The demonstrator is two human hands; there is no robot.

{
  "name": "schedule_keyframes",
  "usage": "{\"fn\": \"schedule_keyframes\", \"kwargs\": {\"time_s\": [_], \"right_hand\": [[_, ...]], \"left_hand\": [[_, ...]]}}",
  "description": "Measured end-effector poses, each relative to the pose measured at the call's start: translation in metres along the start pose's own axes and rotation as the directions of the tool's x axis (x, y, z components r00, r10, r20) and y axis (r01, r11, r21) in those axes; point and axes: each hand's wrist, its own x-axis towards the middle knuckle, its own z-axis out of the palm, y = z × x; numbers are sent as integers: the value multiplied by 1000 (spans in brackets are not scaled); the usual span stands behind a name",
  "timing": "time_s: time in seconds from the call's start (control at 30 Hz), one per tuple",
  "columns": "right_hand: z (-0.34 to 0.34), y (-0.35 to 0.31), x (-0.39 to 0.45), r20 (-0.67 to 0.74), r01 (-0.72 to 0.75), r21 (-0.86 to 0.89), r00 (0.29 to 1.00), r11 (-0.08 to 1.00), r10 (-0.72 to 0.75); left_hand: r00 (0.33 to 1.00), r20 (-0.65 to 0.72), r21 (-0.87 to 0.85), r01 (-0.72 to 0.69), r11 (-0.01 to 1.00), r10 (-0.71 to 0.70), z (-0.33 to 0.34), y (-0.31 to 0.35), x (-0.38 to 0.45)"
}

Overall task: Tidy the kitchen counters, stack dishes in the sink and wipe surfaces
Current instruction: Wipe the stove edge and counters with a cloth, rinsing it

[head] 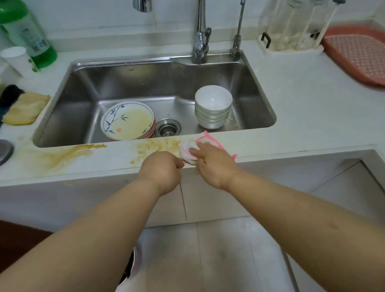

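While the pink-edged cloth [194, 149] sits on the counter's front strip [279, 140] under the right hand [214, 165], pressed flat, the left hand [162, 171] is clenched beside it; plates [127, 121] and bowls [213, 106] are stacked in the sink [134, 81], brown stains [66, 154] remain.

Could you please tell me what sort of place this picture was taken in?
Most likely a home kitchen: a steel sink holding stacked plates and bowls, a tap behind it, and a glass rack on the counter.
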Motion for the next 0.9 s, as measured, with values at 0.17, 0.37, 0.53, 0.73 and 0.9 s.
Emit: {"fn": "schedule_keyframes", "kwargs": {"time_s": [0.17,0.37,0.53,0.73,0.9], "right_hand": [[-30,69,-19,-55,-427,20,902,904,427],[2,-9,42,-3,-411,61,911,910,412],[19,-74,37,93,-55,37,994,998,52],[-13,12,11,22,-441,-48,896,896,443],[20,-69,58,-63,-442,-36,896,896,440]], "left_hand": [[996,69,-70,-55,996,60,4,-10,-5],[998,-59,-95,1,996,-6,-19,-60,-21],[989,12,38,150,988,-150,-35,-110,-22],[998,2,31,61,998,-61,-41,-132,-21],[998,64,87,-22,996,16,-39,-151,-25]]}}
